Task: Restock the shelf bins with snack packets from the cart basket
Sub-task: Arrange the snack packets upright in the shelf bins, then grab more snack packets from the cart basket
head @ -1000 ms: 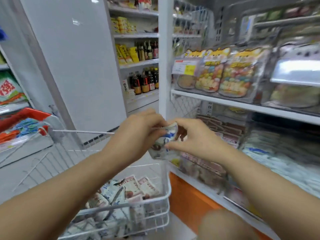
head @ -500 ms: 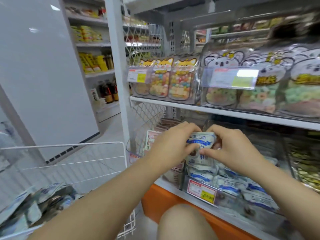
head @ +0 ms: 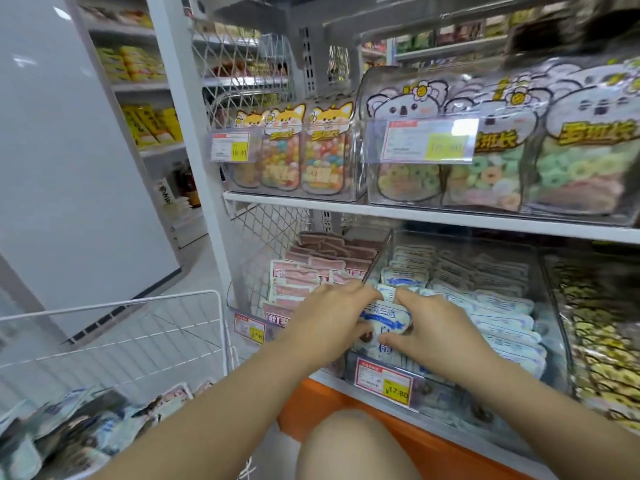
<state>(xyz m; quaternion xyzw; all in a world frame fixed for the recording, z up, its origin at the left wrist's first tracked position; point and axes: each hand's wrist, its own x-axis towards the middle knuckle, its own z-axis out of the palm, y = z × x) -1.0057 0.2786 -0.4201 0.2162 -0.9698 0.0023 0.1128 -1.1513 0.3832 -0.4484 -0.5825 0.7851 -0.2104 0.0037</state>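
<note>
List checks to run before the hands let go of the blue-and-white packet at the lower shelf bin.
1. Grip: ok. Left hand and right hand both pinch the blue-and-white foil snack packet.
2. Bin match: ok. The packet sits over the clear plastic bin of matching stocked packets, not the pink packets to its left.
3. Free slot under the packet: cannot tell; the hands hide it.
4. Packet facing like its neighbours: cannot tell; fingers cover much of it.
5. Red-and-yellow price tag on the bin front unblocked: ok.
6. More stock: ok. The white wire cart basket holds loose packets.
</note>
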